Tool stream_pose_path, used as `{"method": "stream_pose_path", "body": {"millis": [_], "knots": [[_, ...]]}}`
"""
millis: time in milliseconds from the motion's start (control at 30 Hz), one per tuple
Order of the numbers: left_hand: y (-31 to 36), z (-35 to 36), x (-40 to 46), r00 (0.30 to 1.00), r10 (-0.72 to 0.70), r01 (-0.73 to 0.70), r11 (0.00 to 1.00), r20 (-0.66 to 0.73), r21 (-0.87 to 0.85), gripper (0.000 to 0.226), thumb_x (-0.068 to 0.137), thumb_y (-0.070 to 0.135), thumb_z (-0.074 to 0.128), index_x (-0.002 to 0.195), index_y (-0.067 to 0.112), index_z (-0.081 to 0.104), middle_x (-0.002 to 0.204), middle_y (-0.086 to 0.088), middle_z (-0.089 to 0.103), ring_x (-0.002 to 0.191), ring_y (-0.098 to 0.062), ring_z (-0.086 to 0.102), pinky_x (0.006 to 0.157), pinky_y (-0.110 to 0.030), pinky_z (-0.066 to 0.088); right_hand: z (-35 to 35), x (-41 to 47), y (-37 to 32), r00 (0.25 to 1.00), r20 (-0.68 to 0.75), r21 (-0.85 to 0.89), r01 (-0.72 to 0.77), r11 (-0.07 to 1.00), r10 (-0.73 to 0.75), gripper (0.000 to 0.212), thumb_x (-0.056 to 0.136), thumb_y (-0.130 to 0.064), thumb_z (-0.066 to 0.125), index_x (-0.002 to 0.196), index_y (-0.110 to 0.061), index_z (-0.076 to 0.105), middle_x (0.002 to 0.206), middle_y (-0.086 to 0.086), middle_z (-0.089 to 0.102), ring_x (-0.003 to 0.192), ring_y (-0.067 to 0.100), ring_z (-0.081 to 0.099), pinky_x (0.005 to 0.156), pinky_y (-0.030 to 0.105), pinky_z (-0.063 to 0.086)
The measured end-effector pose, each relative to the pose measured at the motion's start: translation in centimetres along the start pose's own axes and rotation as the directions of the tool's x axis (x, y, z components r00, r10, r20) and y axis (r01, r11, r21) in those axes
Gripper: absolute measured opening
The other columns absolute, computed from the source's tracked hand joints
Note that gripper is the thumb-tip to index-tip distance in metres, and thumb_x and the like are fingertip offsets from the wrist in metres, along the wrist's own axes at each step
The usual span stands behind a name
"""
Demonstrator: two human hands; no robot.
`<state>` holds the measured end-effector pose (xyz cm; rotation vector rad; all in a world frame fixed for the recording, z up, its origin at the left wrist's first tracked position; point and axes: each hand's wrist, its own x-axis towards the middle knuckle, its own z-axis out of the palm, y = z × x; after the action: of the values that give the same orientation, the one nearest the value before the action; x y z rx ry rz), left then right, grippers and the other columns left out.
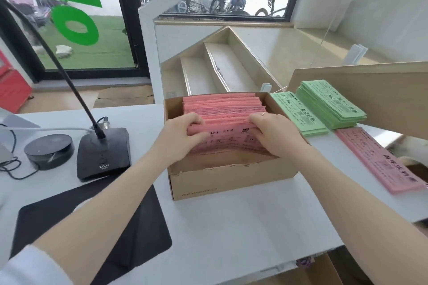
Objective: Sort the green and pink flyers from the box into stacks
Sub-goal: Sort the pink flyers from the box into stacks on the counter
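The pink flyers (222, 109) stand packed on edge inside the cardboard box (231, 183), which sits on the white desk (208, 227) in the middle of the scene, and they fill the far part of the box while the near part shows bare cardboard. Both hands are in the box at the near end of this pack. The left hand (178, 134) has its fingers curled over the top edge of the front bundle with the thumb pressing on the printed face, so it grips the flyers. The right hand (275, 134) does the same on the right side, fingers bent over the top edge, and a thin ring shows on one finger. The front flyers lean toward the person, so black print is visible between the two hands. Just to the right of the box lie two green stacks (324, 106), one touching the box and the other higher and a little farther right. Nearer to the person, on the right edge of the desk, lies a pink stack (382, 159), flat and turned at an angle. To the left of the box stands a black microphone base (103, 152) with a long thin neck, and beside it a round black device (48, 150) with cables. A black mat (92, 227) lies on the near left part of the desk.
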<state>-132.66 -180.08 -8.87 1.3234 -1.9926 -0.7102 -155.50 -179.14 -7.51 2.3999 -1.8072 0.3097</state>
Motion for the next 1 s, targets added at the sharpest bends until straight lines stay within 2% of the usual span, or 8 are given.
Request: {"method": "stream_pose_path", "body": {"millis": [133, 267, 400, 533, 667, 767, 900, 1000], "knots": [[3.5, 0.0, -3.5, 0.989, 0.005, -0.052, 0.946, -0.146, -0.319, 0.016, 0.084, 0.016, 0.065, 0.089, 0.028, 0.057, 0.087, 0.014, 0.064, 0.080, 0.001, 0.061, 0.070, -0.023, 0.054, -3.7, -2.6, 0.0, 0.969, -0.218, 0.104, 0.143, 0.984, -0.118, 0.018, 0.084, -0.013, 0.058, 0.099, -0.005, 0.063, 0.095, 0.010, 0.068, 0.082, 0.033, 0.062, 0.068, 0.032, 0.035], [6.6, 1.4, -7.9, 0.967, -0.012, -0.108, 0.888, -0.256, -0.446, 0.026, 0.080, 0.020, 0.066, 0.082, 0.044, 0.057, 0.089, 0.015, 0.066, 0.086, -0.004, 0.062, 0.073, -0.021, 0.053, -7.4, -7.0, -0.2, 0.954, -0.256, 0.132, 0.192, 0.973, -0.154, 0.021, 0.073, -0.016, 0.058, 0.090, -0.007, 0.066, 0.086, 0.005, 0.070, 0.068, 0.027, 0.061, 0.067, 0.030, 0.037], [6.3, 4.5, -11.9, 0.972, -0.108, -0.009, 0.872, -0.209, -0.490, 0.025, 0.084, 0.002, 0.063, 0.084, 0.026, 0.058, 0.079, 0.015, 0.065, 0.075, 0.003, 0.059, 0.068, -0.013, 0.049, -6.4, -11.2, 0.4, 0.992, -0.001, 0.273, 0.118, 0.955, -0.123, 0.014, 0.082, -0.019, 0.063, 0.096, -0.017, 0.064, 0.091, -0.009, 0.063, 0.082, 0.020, 0.057, 0.067, 0.033, 0.046], [4.4, 7.8, -15.2, 0.962, -0.259, 0.179, 0.830, -0.081, -0.529, 0.018, 0.084, 0.001, 0.062, 0.081, 0.018, 0.060, 0.080, 0.007, 0.069, 0.077, -0.003, 0.063, 0.071, -0.020, 0.051, -1.8, -13.8, 0.9, 0.971, 0.214, 0.201, 0.064, 0.977, -0.107, 0.014, 0.084, -0.028, 0.063, 0.097, -0.021, 0.061, 0.089, -0.010, 0.056, 0.081, 0.014, 0.047, 0.067, 0.028, 0.039], [3.6, 9.1, -16.5, 0.927, -0.366, 0.233, 0.728, -0.077, -0.645, 0.012, 0.086, -0.001, 0.058, 0.086, 0.010, 0.057, 0.074, 0.011, 0.071, 0.073, -0.002, 0.065, 0.067, -0.015, 0.051, 0.8, -15.4, 2.4, 0.978, 0.206, 0.382, -0.059, 0.922, -0.022, 0.009, 0.082, -0.024, 0.067, 0.088, -0.018, 0.064, 0.080, -0.006, 0.056, 0.076, 0.016, 0.049, 0.065, 0.031, 0.043], [3.5, 9.5, -16.8, 0.926, -0.366, 0.218, 0.724, -0.095, -0.655, 0.015, 0.089, 0.000, 0.055, 0.094, 0.014, 0.058, 0.079, 0.011, 0.072, 0.079, -0.001, 0.066, 0.067, -0.013, 0.050, 1.7, -17.1, 4.2, 0.970, 0.210, 0.621, -0.228, 0.750, 0.121, 0.011, 0.080, -0.011, 0.069, 0.089, -0.015, 0.067, 0.083, -0.002, 0.068, 0.081, 0.018, 0.061, 0.074, 0.026, 0.048], [3.2, 10.8, -17.6, 0.934, -0.344, 0.203, 0.732, -0.096, -0.651, 0.029, 0.093, 0.000, 0.048, 0.110, 0.024, 0.049, 0.104, 0.004, 0.063, 0.096, -0.001, 0.060, 0.082, -0.018, 0.048, 2.5, -19.2, 4.2, 0.918, 0.337, 0.892, -0.382, 0.240, 0.207, 0.035, 0.086, 0.002, 0.059, 0.113, -0.019, 0.054, 0.100, -0.002, 0.070, 0.093, 0.008, 0.065, 0.081, 0.021, 0.050], [3.8, 11.9, -17.5, 0.944, -0.318, 0.203, 0.768, -0.087, -0.607, 0.030, 0.095, -0.001, 0.041, 0.116, 0.021, 0.045, 0.112, 0.005, 0.059, 0.099, 0.007, 0.057, 0.086, -0.015, 0.048, 3.1, -19.5, 2.8, 0.930, 0.321, 0.915, -0.353, 0.193, 0.180, 0.032, 0.092, 0.005, 0.046, 0.115, -0.016, 0.052, 0.105, -0.004, 0.066, 0.091, -0.002, 0.063, 0.080, 0.019, 0.052]]}}
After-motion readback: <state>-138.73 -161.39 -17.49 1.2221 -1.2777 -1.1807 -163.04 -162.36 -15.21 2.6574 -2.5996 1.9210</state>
